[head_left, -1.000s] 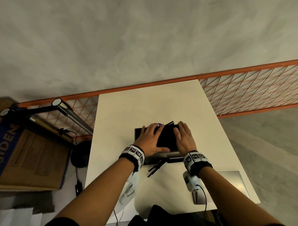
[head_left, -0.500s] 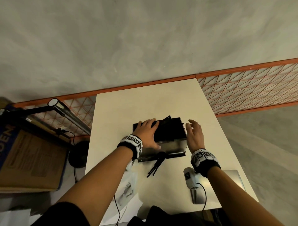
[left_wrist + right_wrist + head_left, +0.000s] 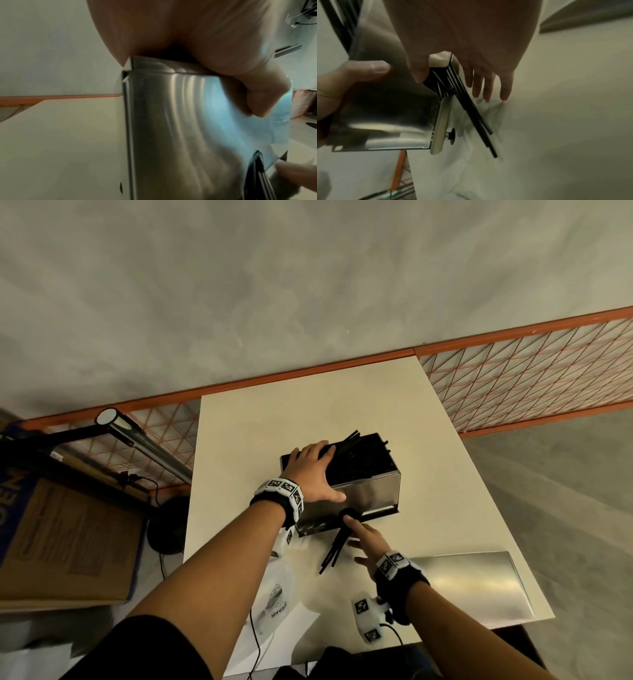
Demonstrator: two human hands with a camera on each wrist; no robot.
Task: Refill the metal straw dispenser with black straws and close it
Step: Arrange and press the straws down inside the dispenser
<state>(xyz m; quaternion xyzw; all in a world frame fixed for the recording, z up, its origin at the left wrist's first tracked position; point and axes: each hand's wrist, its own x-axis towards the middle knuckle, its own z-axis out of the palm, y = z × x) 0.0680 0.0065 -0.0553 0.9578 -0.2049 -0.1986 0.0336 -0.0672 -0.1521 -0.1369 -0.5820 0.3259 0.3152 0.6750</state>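
Note:
The metal straw dispenser (image 3: pixel 370 491) (image 3: pixel 188 135) (image 3: pixel 385 108) stands open-topped at mid table, filled with black straws (image 3: pixel 359 457). My left hand (image 3: pixel 308 470) grips its top left corner, fingers over the rim and thumb (image 3: pixel 257 97) (image 3: pixel 368 69) on the front face. Several more black straws (image 3: pixel 334 546) (image 3: pixel 471 111) (image 3: pixel 255 173) lean out of the front tray onto the table. My right hand (image 3: pixel 364 537) (image 3: pixel 471 33) pinches their upper ends between thumb and forefinger; its other fingers hang straight behind them.
The flat metal lid (image 3: pixel 469 587) (image 3: pixel 583 17) lies on the white table (image 3: pixel 274 422) at the front right. A clear plastic wrapper (image 3: pixel 277 601) hangs off the front left edge. A lamp (image 3: pixel 137 436), a cardboard box (image 3: pixel 68 542) and an orange mesh railing (image 3: pixel 531 385) surround the table.
My right hand left the dispenser's top, swung round its right side and came down to the straws at the front tray. The left hand stayed on the top.

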